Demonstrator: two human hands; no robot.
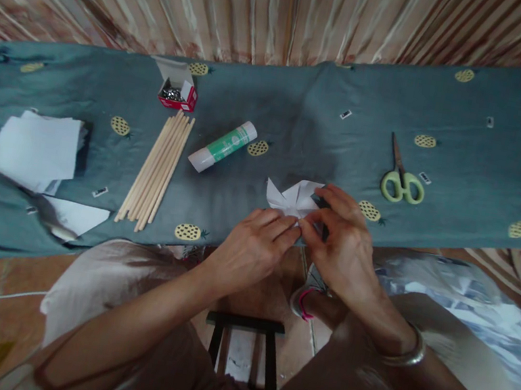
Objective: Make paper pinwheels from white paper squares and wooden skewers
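Observation:
A small white paper pinwheel [294, 195] with folded, pointed blades is held at the near edge of the cloth-covered table. My left hand [257, 242] grips its near side, fingers pressed together and partly covering the paper. On the other side, my right hand [342, 245] pinches the paper close to its centre with thumb and forefinger, while its other fingers reach over the right blade. Whether something small sits between the fingertips is hidden. A green and white glue stick [225, 145] lies beyond my hands to the left.
Wooden sticks [157, 171] lie left, below an open red box of small metal pieces [177, 94]. Farther left is stacked white paper [33, 147]. Green-handled scissors [404, 179] rest at right on the patterned cloth [470, 163]. A bag of paper scraps [470, 316] stands lower right.

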